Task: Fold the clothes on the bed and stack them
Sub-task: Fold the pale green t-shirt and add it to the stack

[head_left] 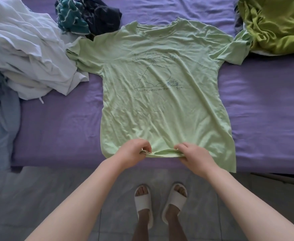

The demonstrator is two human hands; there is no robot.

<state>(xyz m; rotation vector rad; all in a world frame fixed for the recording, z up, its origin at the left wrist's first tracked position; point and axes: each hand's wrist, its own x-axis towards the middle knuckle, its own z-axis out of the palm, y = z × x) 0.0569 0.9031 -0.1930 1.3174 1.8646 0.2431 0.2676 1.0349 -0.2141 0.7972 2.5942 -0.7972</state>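
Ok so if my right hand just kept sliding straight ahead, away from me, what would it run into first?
Only the light green T-shirt itself: your right hand pinches its hem, and ahead lies its printed front, probably up to the collar.

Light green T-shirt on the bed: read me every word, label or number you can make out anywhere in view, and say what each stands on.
"And for making new frien..." under the line drawing on the light green T-shirt; the ending blurs out.
Two handwritten lines above the drawing: too blurred to read.
Small word right of the drawing, by the scribbled figure: too small to read.
No readable text on anything else.
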